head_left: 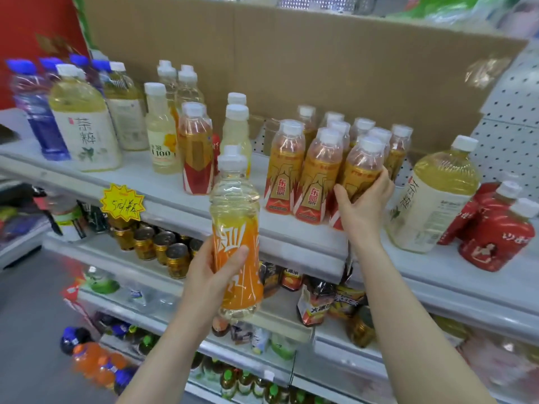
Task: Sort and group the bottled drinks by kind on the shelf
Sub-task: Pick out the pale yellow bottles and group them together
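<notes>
Head view: left hand (214, 275) grips orange-label bottle (235, 228); right hand (361, 202) grips gold bottle (360, 170)

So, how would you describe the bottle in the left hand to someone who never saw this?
Start at the top shelf with the cardboard behind it. In front of its edge, the left hand grips one bottle. Only it has an orange label; the neighbours are gold and red.

A shop: stocked shelves (163, 193) with a price tag (122, 202)
</notes>
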Demonstrator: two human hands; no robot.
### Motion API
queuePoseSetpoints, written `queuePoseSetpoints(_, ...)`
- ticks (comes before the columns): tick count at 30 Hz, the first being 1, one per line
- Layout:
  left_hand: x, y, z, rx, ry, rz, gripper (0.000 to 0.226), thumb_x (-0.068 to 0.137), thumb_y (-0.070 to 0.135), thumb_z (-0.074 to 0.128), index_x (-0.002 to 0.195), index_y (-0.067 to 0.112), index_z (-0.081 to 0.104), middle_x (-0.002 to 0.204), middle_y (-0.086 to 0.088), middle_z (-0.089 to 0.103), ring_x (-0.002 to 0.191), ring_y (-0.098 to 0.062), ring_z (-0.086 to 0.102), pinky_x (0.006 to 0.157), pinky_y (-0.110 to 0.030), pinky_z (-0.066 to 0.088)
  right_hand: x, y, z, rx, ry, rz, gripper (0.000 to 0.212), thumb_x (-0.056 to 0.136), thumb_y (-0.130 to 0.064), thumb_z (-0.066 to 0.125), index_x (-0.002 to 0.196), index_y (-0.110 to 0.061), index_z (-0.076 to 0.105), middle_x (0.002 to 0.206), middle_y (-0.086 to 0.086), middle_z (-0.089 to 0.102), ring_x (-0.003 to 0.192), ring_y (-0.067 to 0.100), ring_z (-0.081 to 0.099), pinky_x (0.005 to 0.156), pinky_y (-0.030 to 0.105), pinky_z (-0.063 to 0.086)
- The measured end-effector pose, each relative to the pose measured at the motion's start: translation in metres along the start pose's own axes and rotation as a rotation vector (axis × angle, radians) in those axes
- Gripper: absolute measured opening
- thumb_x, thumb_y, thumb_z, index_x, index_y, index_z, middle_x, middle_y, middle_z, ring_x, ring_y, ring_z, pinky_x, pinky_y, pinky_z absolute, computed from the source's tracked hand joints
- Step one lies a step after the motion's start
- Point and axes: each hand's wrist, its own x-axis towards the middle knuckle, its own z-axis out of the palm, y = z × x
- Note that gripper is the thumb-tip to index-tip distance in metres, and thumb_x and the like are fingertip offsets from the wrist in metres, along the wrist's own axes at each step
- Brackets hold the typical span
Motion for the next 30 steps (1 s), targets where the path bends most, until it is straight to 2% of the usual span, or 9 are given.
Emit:
queuePoseSetpoints(9,0.006,0.007,-0.018,0.016,0.044,0.013,0.066,0.058,0.063,0.075,0.117,0.038,0.062,0.112,0.006,0.073,0.102,-0.016,0.071,0.091,-0.049,0.057,0.007,0.010,0.001,-0.014,-0.004,0.020,0.088,0.089,-0.032,0.072,0.156,-0.015,0.019,0.152,0.010,0.034,0.141,0.024,0.035,0.107,0.032,0.031)
queuePoseSetpoints(14,0.011,0.005,-0.024,0.012,0.075,0.007,0.065,0.057,0.063,0.076,0.116,0.040,0.062,0.111,0.008,0.073,0.101,-0.015,0.072,0.091,-0.049,0.057,0.007,0.005,0.003,0.030,0.022,0.015,0.074,0.098,-0.034,0.061,0.156,-0.015,0.020,0.151,0.009,0.038,0.137,0.022,0.040,0.101,0.028,0.032)
queuePoseSetpoints(16,0.014,0.006,-0.025,0.017,0.080,0.005,0.065,0.057,0.063,0.075,0.116,0.039,0.062,0.111,0.008,0.073,0.101,-0.015,0.072,0.091,-0.049,0.057,0.006,0.003,0.003,0.008,0.020,0.006,0.074,0.099,-0.032,0.061,0.157,-0.014,0.019,0.152,0.010,0.038,0.138,0.023,0.040,0.104,0.028,0.032)
queuePoseSetpoints(19,0.018,0.006,-0.025,0.028,0.075,0.000,0.066,0.058,0.064,0.075,0.117,0.039,0.061,0.112,0.007,0.073,0.101,-0.015,0.072,0.090,-0.048,0.058,0.005,-0.007,0.000,-0.071,0.061,0.004,0.079,0.096,-0.030,0.063,0.158,-0.014,0.016,0.156,0.012,0.034,0.144,0.026,0.033,0.117,0.043,0.032)
queuePoseSetpoints(21,0.020,0.005,-0.025,0.036,0.065,0.008,0.066,0.058,0.063,0.075,0.117,0.039,0.061,0.111,0.008,0.073,0.100,-0.015,0.072,0.089,-0.048,0.058,0.005,-0.023,-0.004,-0.150,0.160,-0.109,0.079,0.095,-0.026,0.063,0.158,-0.012,0.018,0.156,0.013,0.031,0.146,0.027,0.029,0.121,0.044,0.025)
queuePoseSetpoints(23,0.021,0.004,-0.027,0.042,0.061,0.022,0.066,0.058,0.063,0.075,0.118,0.038,0.061,0.112,0.009,0.073,0.101,-0.014,0.072,0.090,-0.047,0.058,0.003,-0.050,-0.003,-0.156,0.229,-0.300,0.065,0.096,-0.025,0.060,0.152,-0.011,0.030,0.148,0.012,0.041,0.138,0.025,0.038,0.117,0.043,0.031)
queuePoseSetpoints(25,0.023,0.001,-0.033,0.056,0.060,0.022,0.067,0.059,0.063,0.075,0.120,0.039,0.060,0.113,0.011,0.072,0.103,-0.012,0.071,0.091,-0.047,0.057,-0.001,-0.084,0.010,-0.126,0.121,-0.448,0.047,0.098,-0.028,0.057,0.141,-0.013,0.046,0.132,0.005,0.053,0.122,0.020,0.049,0.106,0.042,0.043)
queuePoseSetpoints(27,0.026,-0.001,-0.042,0.068,0.060,0.011,0.066,0.059,0.064,0.076,0.120,0.043,0.059,0.114,0.013,0.072,0.105,-0.011,0.070,0.093,-0.047,0.056,-0.016,-0.117,0.031,-0.070,-0.127,-0.524,0.041,0.099,-0.038,0.055,0.134,-0.017,0.055,0.118,-0.002,0.058,0.107,0.014,0.056,0.092,0.042,0.051)
queuePoseSetpoints(30,0.037,-0.001,-0.062,0.097,0.052,0.028,0.055,0.060,0.063,0.077,0.111,0.052,0.061,0.111,0.014,0.072,0.102,-0.010,0.070,0.093,-0.048,0.055,-0.048,-0.157,0.067,-0.027,-0.539,-0.426,0.062,0.088,-0.066,0.054,0.139,-0.030,0.051,0.116,-0.016,0.062,0.101,0.004,0.061,0.085,0.032,0.054)
